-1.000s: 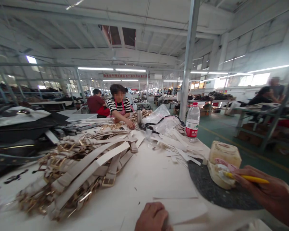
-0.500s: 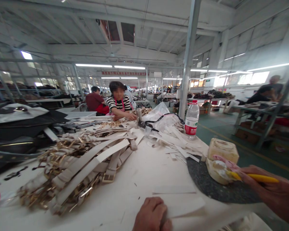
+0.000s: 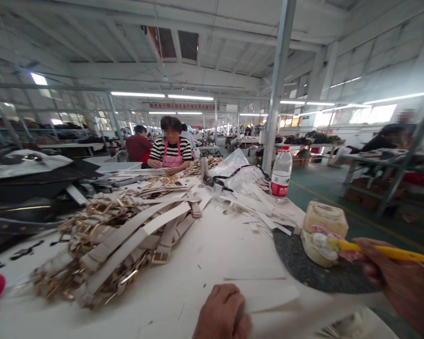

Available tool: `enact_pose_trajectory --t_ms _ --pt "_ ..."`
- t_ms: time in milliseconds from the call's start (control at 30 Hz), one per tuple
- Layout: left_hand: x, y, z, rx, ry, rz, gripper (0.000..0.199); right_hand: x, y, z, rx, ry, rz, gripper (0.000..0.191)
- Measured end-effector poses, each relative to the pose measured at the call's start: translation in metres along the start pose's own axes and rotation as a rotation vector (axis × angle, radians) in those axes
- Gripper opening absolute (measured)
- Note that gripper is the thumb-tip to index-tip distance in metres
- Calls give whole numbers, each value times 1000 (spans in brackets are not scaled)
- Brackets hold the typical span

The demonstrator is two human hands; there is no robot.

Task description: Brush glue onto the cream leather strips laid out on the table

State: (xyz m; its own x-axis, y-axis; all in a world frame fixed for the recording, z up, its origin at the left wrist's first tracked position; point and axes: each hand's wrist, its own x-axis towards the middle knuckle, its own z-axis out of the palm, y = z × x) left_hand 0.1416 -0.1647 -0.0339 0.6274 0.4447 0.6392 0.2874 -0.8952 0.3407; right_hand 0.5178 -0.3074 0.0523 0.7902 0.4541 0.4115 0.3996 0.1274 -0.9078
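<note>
My right hand [image 3: 392, 278] grips a yellow-handled brush [image 3: 392, 251]. Its tip rests at the white-smeared mouth of a yellowed plastic container [image 3: 325, 219], which stands on a dark round-edged mat [image 3: 293, 266]. Pinkish material shows by the mouth, between the container and my fingers. At the bottom centre my left hand [image 3: 221, 310] lies curled on the table, fingers bent inward; whatever is under or in them is hidden. Just right of it are pale flat pieces [image 3: 272, 296].
A heap of pale straps with gold buckles [image 3: 116, 249] covers the left of the table [image 3: 194, 296]. White offcuts [image 3: 254, 202], a water bottle [image 3: 281, 174] and a metal post [image 3: 273, 94] stand beyond the mat. A co-worker in stripes [image 3: 169, 150] sits across.
My right hand has shifted a little, and the brush handle now points farther right with its tip at the container mouth. My left hand stays put. The co-worker has drawn a reaching arm back.
</note>
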Motion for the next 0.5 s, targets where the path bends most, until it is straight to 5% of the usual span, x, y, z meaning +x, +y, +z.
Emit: enact_pose_trajectory --t_ms 133,500 --pt "5 11 -9 20 -22 -9 27 -3 -10 6 285 55 261 38" --pt "13 -5 9 135 67 112 29 1 -22 1 127 104 21 52"
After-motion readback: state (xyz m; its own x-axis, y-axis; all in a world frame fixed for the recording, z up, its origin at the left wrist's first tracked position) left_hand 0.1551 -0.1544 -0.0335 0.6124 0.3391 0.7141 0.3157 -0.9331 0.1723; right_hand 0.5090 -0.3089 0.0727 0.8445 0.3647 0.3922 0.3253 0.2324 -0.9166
